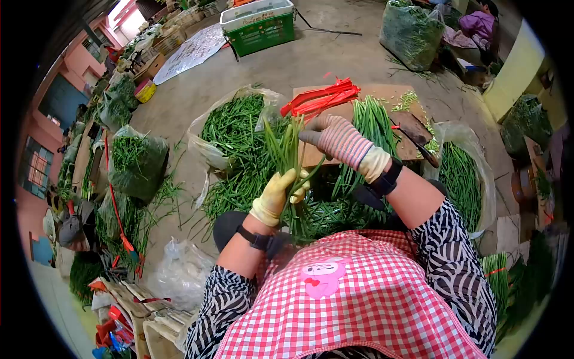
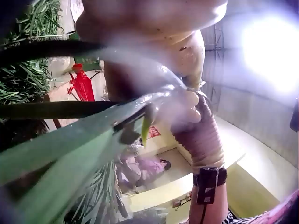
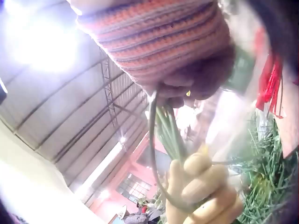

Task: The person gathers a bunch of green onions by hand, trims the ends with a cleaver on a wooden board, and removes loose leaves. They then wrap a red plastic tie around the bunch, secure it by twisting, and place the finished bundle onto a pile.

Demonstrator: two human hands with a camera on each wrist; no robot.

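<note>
My left hand, in a yellow glove, grips an upright bunch of long green stalks above my lap. Their pale ends stick up above the fist. At those upper ends is my right hand, in a striped knit glove with grey fingertips. Its curled fingers pinch a stalk, which bends down past the left fist in the right wrist view. Loose stalks fill a clear plastic bag just beyond the left hand. Another bundle of stalks lies on a board beside the right hand.
Red ties lie on the board, with a knife at its right and small green trimmings. Another bag of stalks stands to the right. A green crate and a filled bag stand farther off, near a seated person.
</note>
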